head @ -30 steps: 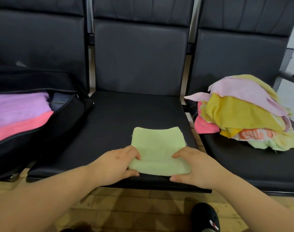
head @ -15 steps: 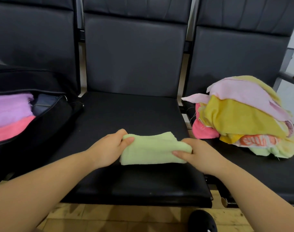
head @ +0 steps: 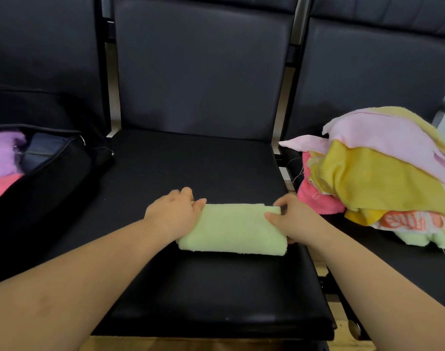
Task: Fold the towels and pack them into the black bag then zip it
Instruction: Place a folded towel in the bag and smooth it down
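- The green towel (head: 231,229) is lying folded into a thick band across the middle seat (head: 191,168), nearer its front edge than its backrest; it is looking soft, light and limp, so it is likely to sag or spring open unless both ends are supported.
- The left hand (head: 173,214) is gripping the towel's left end, fingers curled over the far edge; the right hand (head: 289,219) is pinching the right end, thumb on top and fingers tucked behind; the short ends are probably the best places to hold, keeping the layers pressed together.
- The black bag (head: 46,178) is sitting open on the left seat, just beside the middle seat's left edge; a purple towel (head: 3,153) and a pink towel (head: 1,186) are already lying inside, so space is looking partly taken.
- A loose pile of towels (head: 383,178) is waiting on the right seat, close to the right hand; nothing is standing between the towel and the bag's opening.
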Motion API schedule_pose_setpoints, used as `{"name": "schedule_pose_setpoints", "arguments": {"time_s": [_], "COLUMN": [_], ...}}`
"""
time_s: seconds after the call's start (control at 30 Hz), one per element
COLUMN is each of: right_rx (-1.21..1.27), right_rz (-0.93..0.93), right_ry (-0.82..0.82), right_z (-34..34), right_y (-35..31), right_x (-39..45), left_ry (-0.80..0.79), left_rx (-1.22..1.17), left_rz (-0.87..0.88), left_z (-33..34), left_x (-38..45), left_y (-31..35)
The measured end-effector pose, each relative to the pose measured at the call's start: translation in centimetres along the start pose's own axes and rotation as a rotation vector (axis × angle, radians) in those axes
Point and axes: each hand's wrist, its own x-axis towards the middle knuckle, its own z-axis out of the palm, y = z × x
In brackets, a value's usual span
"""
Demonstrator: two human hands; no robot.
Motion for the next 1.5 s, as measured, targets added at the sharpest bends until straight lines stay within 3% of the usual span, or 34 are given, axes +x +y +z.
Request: {"name": "schedule_pose_setpoints", "arguments": {"time_s": [0.13, 0.27, 0.47, 0.57, 0.63, 0.77, 0.87, 1.03, 1.17, 1.33, 1.5], "right_rx": [-0.060, -0.113, -0.120, -0.208, -0.078, 0.059, 0.034, 0.003, -0.041, -0.071, -0.171], "right_rz": [-0.102, -0.078, 0.045, 0.004, -0.112, -0.381, -0.411, -0.455, -0.471, -0.490, -0.582], "right_ry": [-0.009, -0.091, -0.363, -0.282, -0.224, -0.209, -0.150, -0.119, -0.154, -0.237, -0.178], "right_z": [-0.4, -0.8, -2.2, -2.6, -2.5, -0.8, 0.9, 3.2, 4.7, 5.3, 6.2], "right_y": [-0.1, -0.5, -0.7, -0.5, -0.9, -3.6, -5.0, -7.2, -8.9, -12.6, -17.4], "right_x": [-0.1, -0.6, -3.4, -4.3, -5.0, -7.5, -8.5, -9.4, -9.3, -8.6, -8.7], "left_ry": [-0.069, -0.121, -0.137, -0.167, -0.151, -0.114, -0.042, 0.178, 0.254, 0.228, 0.157], "left_rx": [-0.042, 0.008, -0.321, -0.558, -0.646, -0.715, -0.692, -0.630, -0.598, -0.587, -0.578], "left_rz": [0.014, 0.022, 0.024, 0.056, 0.142, 0.406, 0.499, 0.370, 0.268, 0.142, 0.065], "left_z": [-0.1, -0.9, -1.1, -1.7, -2.6, -4.2, -5.5, -7.9, -9.2, -10.7, -11.7], "left_x": [0.3, -0.1, -1.3, -2.5, -3.6, -6.5, -8.2, -9.1, -9.6, -10.9, -12.8], "left_y": [0.2, 0.6, 0.8, 1.1, 1.3, 1.7, 1.2, -2.3, -6.4, -11.0, -15.9]}}
